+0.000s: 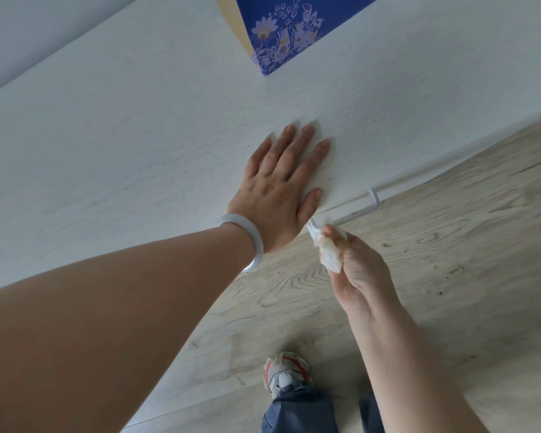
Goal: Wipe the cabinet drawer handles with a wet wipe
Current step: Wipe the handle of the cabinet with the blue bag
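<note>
A white cabinet top [138, 135] fills the upper left of the head view. My left hand [278, 189] lies flat on it with fingers spread, a pale bangle on the wrist. Just past the cabinet's front edge runs a thin white bar handle [361, 210]. My right hand [359, 270] is shut on a crumpled white wet wipe [328, 254], which is pressed against the left end of that handle. The drawer fronts below the edge are hidden from this angle.
A blue box with a floral print [281, 35] stands on the cabinet top at the back. Light wood-look floor [450, 276] spreads to the right. My shoe [285, 373] and jeans leg [297, 410] show at the bottom.
</note>
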`<state>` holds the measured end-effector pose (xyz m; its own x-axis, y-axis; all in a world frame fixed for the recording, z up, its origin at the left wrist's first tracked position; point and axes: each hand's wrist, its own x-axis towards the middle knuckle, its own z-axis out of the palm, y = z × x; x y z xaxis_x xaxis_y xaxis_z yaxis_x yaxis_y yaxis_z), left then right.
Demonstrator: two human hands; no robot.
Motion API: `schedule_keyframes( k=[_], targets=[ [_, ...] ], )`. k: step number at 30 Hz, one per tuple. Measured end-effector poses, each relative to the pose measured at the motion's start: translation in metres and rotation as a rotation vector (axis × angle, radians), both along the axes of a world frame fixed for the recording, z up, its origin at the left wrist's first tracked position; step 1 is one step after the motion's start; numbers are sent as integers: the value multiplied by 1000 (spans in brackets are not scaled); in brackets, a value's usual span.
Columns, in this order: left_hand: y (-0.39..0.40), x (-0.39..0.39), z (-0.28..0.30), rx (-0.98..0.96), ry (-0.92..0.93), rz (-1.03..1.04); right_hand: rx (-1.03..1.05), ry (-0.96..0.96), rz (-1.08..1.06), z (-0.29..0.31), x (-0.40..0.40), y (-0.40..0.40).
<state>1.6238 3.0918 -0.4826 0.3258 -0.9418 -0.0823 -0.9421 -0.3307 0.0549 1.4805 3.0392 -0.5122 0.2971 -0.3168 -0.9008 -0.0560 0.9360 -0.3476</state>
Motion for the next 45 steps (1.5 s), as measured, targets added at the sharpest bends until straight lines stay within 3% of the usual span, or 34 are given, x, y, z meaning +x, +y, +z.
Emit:
schedule_keyframes(
  k=[7,15,24,32,36,45],
  targets=[
    [0,0,0,-10,-8,5,109,-336,-186,1,6,12],
    [0,0,1,-6,-2,4,217,-186,-222,1,18,14],
    [0,0,0,-1,5,4,79,-112,-314,4,20,18],
    [0,0,-1,-8,14,5,-125,-17,-102,2,9,7],
    [0,1,-1,-8,14,5,-250,46,-192,-4,-11,-7],
    [0,0,0,-6,9,5,-206,0,2,-7,6,-2]
  ],
)
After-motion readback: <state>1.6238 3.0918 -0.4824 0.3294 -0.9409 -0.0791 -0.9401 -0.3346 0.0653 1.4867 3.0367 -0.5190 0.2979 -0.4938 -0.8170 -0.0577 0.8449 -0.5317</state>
